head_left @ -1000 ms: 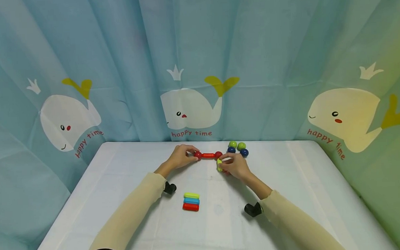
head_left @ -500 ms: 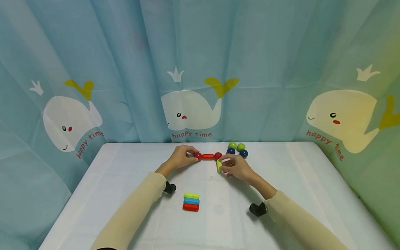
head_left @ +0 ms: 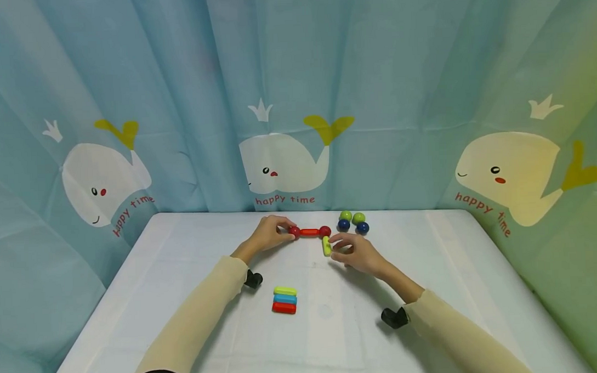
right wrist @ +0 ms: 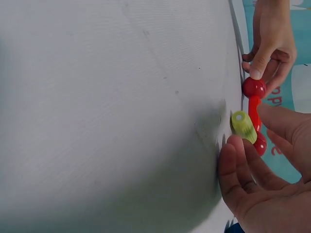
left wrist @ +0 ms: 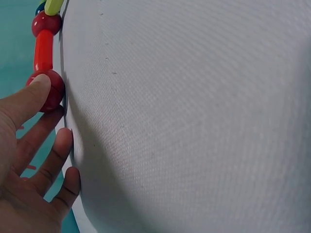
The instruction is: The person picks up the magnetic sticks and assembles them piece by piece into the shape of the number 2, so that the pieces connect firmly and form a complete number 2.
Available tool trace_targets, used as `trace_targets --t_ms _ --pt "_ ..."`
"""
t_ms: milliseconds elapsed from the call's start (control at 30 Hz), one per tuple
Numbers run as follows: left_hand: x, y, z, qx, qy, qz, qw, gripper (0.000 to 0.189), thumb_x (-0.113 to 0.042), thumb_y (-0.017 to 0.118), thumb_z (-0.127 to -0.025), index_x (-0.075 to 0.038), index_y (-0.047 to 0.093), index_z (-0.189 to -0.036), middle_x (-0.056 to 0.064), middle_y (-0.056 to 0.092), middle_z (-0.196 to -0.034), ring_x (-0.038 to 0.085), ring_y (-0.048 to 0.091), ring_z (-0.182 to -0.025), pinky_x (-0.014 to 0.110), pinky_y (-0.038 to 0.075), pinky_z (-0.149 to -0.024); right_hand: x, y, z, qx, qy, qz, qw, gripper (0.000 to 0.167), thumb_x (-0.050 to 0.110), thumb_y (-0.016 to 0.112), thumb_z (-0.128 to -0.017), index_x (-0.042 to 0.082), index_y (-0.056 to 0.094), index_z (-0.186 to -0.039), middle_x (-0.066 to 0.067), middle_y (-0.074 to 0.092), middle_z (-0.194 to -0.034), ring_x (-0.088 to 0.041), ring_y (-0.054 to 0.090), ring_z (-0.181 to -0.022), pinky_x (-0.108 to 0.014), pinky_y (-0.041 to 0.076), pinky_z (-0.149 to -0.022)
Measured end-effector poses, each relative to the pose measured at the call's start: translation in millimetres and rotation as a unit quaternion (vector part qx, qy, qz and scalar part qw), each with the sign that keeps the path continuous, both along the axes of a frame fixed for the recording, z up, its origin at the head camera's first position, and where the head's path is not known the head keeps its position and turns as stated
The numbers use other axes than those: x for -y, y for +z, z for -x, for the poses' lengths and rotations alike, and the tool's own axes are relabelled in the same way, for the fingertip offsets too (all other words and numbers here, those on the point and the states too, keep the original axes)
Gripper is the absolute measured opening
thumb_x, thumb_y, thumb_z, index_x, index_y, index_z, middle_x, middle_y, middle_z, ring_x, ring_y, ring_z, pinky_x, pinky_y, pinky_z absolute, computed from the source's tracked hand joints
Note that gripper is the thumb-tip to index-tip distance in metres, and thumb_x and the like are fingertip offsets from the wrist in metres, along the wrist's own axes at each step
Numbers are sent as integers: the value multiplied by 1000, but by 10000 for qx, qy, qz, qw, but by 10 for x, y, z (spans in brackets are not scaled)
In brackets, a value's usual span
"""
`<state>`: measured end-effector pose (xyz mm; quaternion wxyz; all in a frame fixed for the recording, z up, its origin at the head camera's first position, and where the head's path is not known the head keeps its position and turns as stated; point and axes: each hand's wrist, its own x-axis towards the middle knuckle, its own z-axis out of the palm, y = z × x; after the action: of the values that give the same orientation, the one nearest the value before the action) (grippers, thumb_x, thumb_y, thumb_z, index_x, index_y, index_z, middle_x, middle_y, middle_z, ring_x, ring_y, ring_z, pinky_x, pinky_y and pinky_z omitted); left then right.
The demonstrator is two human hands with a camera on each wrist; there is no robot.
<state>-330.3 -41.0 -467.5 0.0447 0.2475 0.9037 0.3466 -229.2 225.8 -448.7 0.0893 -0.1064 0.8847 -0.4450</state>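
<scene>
My left hand (head_left: 269,234) pinches a red ball (left wrist: 54,95) between thumb and index finger. From that ball a red rod (head_left: 309,232) runs to a second red ball (head_left: 325,231). A yellow-green rod (head_left: 326,246) joins the second ball and points towards the table's front; its free end shows a round pale centre in the right wrist view. My right hand (head_left: 360,255) is beside this rod, thumb and fingers spread apart around it and gripping nothing. Whether a fingertip brushes the rod I cannot tell.
Two green balls (head_left: 359,218) and two dark blue balls (head_left: 362,228) sit right of the joined pieces, near the back edge. A yellow-green rod (head_left: 285,290), a blue rod (head_left: 285,299) and a red rod (head_left: 284,308) lie side by side nearer the front. A curtain (head_left: 398,68) hangs behind the table.
My right hand has let go of the yellow-green rod and drawn slightly back to the right, its fingers loosened. My left hand keeps its pinch on the red ball.
</scene>
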Motion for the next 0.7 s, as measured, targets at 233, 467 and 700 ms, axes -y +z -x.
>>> trace_targets --t_ms 233,467,700 --pt "12 -5 18 -49 -57 -46 10000 29 -27 74 -82 -23 70 -110 -5 71 -101 15 56 -86 25 49 -78 -73 2 -36 -303 -20 -259 9992 36 18 70 -85 13 61 -119 -13 66 -111 -18 65 -82 -31 53 -64" --pt "4 -20 26 -26 -39 3 10000 29 -28 73 -82 -24 69 -111 -6 70 -102 14 56 -87 24 49 -78 -260 -20 11 -1004 -515 -581 9919 35 21 69 -86 12 62 -119 -12 68 -107 -21 66 -81 -30 53 -68" --pt "9 -41 33 -17 -7 28 10000 28 -30 73 -82 -26 69 -110 -7 70 -101 13 55 -87 24 48 -78 -412 -17 115 -1518 -1004 -587 9815 34 19 70 -85 11 62 -118 -12 69 -100 -20 67 -77 -31 52 -67"
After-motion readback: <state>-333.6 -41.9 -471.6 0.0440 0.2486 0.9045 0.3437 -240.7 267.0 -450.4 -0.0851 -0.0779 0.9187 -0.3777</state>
